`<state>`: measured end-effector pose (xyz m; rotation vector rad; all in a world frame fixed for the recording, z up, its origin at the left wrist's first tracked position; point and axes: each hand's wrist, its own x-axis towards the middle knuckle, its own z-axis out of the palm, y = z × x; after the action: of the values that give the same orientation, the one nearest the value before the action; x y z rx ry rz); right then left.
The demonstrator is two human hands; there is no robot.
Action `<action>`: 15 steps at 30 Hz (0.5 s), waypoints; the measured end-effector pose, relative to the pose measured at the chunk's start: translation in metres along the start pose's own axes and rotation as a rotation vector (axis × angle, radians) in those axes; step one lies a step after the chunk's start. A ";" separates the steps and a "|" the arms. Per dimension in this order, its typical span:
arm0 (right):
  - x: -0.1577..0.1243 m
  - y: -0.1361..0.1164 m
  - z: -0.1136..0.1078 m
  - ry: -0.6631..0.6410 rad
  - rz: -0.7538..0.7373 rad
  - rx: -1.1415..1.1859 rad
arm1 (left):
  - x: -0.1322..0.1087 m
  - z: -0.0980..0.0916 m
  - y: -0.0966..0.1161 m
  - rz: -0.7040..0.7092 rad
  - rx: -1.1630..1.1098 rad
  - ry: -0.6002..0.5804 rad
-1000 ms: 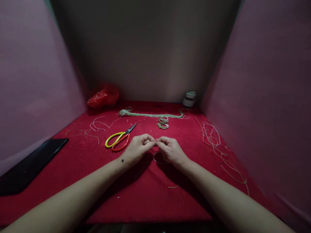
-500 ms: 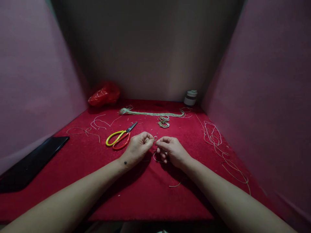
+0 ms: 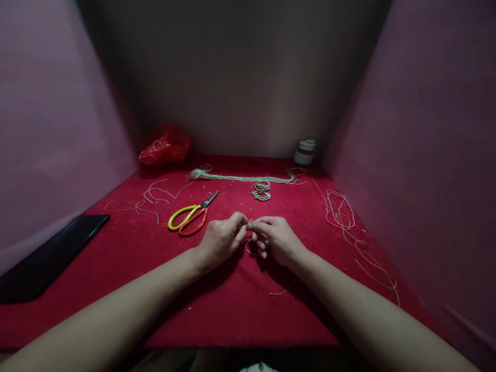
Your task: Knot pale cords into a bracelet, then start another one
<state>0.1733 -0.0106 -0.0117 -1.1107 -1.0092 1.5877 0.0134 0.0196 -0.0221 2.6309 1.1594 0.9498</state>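
Between my two hands, just above the red cloth, is a thin pale cord [image 3: 250, 225] with a small loop in it. My left hand [image 3: 222, 238] pinches the cord from the left, thumb and forefinger together. From the right, my right hand [image 3: 276, 236] pinches the same cord, its other fingers curled under. A loose end of cord curves below the fingertips; the rest is hidden by the fingers. Scissors [image 3: 190, 217] with one yellow and one red handle lie to the left of my left hand, blades pointing away.
Across the back lies a bundle of pale cords [image 3: 244, 179], with knotted cord rings [image 3: 261, 195] before it. Tangled cord [image 3: 343, 222] is at right, loose strands [image 3: 137, 207] at left. A black flat object [image 3: 54, 261], red plastic bag [image 3: 166, 146] and white jar [image 3: 305, 153] stand around.
My left hand has rolled a little, its fingertips closing in on my right. The small loop that stood open between them is now partly covered by the fingers.
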 end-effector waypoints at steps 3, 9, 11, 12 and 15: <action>0.001 0.002 -0.002 -0.006 0.009 0.012 | -0.001 0.002 -0.005 0.105 0.080 0.006; 0.002 -0.001 -0.002 -0.009 0.004 0.013 | -0.001 0.000 -0.008 0.280 0.173 -0.020; 0.002 -0.002 -0.002 -0.006 -0.010 0.002 | -0.001 -0.002 -0.007 0.322 0.186 -0.034; 0.002 -0.002 -0.002 -0.005 -0.019 -0.008 | -0.001 -0.002 -0.006 0.336 0.193 -0.040; 0.002 -0.001 -0.004 -0.007 -0.041 -0.053 | -0.001 -0.004 -0.004 0.358 0.214 -0.049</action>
<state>0.1768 -0.0075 -0.0122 -1.1136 -1.0776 1.5413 0.0083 0.0208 -0.0210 3.0864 0.8355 0.8453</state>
